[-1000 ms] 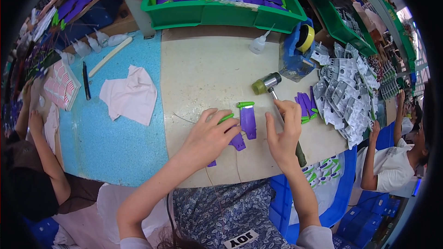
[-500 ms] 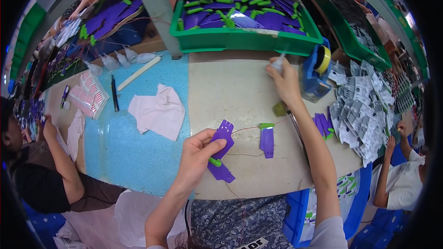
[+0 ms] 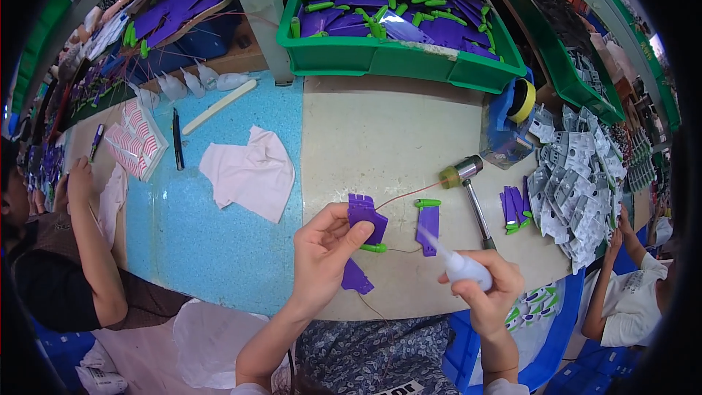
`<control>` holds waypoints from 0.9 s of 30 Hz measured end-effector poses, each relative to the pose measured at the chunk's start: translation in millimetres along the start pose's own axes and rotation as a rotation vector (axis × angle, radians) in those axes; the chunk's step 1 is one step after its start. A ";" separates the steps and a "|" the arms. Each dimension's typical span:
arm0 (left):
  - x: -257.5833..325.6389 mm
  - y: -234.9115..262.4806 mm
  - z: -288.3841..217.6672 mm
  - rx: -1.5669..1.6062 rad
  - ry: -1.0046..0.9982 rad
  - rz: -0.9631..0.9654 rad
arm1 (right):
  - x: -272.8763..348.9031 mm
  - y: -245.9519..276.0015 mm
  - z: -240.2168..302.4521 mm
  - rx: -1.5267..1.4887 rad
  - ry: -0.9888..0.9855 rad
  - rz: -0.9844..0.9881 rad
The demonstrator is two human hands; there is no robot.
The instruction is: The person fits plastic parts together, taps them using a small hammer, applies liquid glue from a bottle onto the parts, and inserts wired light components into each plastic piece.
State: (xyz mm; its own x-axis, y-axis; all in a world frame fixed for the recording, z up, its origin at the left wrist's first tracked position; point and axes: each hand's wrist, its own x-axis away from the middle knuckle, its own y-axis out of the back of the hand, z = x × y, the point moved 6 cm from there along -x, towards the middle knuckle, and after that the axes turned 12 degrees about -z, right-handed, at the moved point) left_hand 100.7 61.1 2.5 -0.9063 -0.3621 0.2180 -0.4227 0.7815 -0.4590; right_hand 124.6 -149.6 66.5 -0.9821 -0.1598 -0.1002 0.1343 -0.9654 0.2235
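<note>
At lower centre, our left hand pinches a partly covered purple piece; our right hand curls round a partly hidden bottle.

Left hand in thumb pinch — right hand curled, gripping.

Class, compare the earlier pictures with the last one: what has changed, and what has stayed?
The right hand took hold of the white bottle at the back of the table and brought it towards the near edge. The left hand lifted a purple piece. The pale pink cloth and blue tape dispenser stayed in place.
</note>
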 end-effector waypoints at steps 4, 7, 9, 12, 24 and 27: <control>4.0 1.8 0.9 -0.007 -0.038 0.013 | 7.0 7.0 9.3 0.097 0.228 -0.197; 8.7 -0.4 -1.2 -0.032 -0.070 0.034 | 7.5 6.1 15.6 0.191 0.305 -0.171; 11.1 -0.9 -2.1 -0.055 -0.090 0.028 | 6.6 5.0 17.8 0.203 0.314 -0.173; 12.9 -2.4 -2.0 -0.041 -0.094 0.035 | 5.4 3.6 20.1 0.217 0.257 -0.167; 14.5 -4.9 -7.6 -0.144 -0.136 0.026 | 4.8 3.5 27.0 0.260 0.189 -0.159; 14.6 -4.1 -7.3 -0.157 -0.147 0.027 | 5.9 3.2 27.7 0.260 0.181 -0.165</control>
State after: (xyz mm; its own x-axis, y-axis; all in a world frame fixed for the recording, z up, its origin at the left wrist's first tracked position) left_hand 89.3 56.3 13.9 -0.9129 -0.4014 0.0741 -0.4029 0.8573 -0.3205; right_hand 115.5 -147.9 93.5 -0.9453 -0.0626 -0.3202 -0.0851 -0.9003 0.4270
